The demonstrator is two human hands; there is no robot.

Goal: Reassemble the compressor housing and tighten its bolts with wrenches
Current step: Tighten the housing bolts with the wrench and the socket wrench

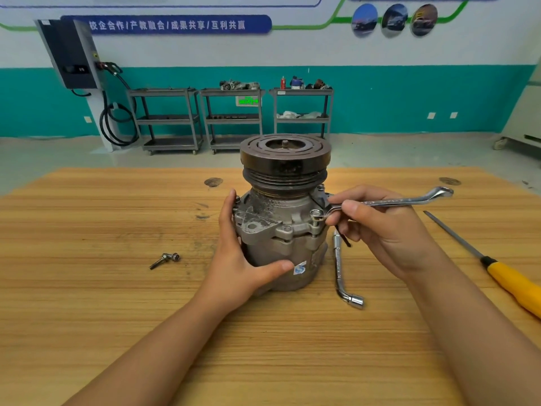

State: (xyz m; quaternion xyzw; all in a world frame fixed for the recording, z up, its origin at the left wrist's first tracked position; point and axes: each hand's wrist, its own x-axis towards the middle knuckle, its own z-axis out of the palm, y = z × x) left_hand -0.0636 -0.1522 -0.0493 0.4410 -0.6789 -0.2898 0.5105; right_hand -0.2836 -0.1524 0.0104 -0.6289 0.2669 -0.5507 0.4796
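A teal and white workshop wall runs behind, with grey carts (169, 118) and a wall charger (70, 54) on the floor well past the far edge of my wooden bench (117, 303). The bench has wide bare wood on the near side and to the left. There only two loose bolts (165, 259) lie, touching each other, apart from the work.

The right side is tighter. An L-shaped socket wrench (339, 268) lies just beside the compressor's base, under my right wrist. A yellow-handled tool (512, 282) slants toward the right edge.

The compressor (281, 247) stands upright mid-bench, its dark grooved pulley (285, 153) on top, the grey cast housing scuffed and stained, a small blue sticker low on the front. My left hand (234, 259) grips its left side, thumb across the front. My right hand (380, 230) pinches the ring wrench (409, 201), whose ring end sits on a raised bolt (314, 227) at the housing's right flange.
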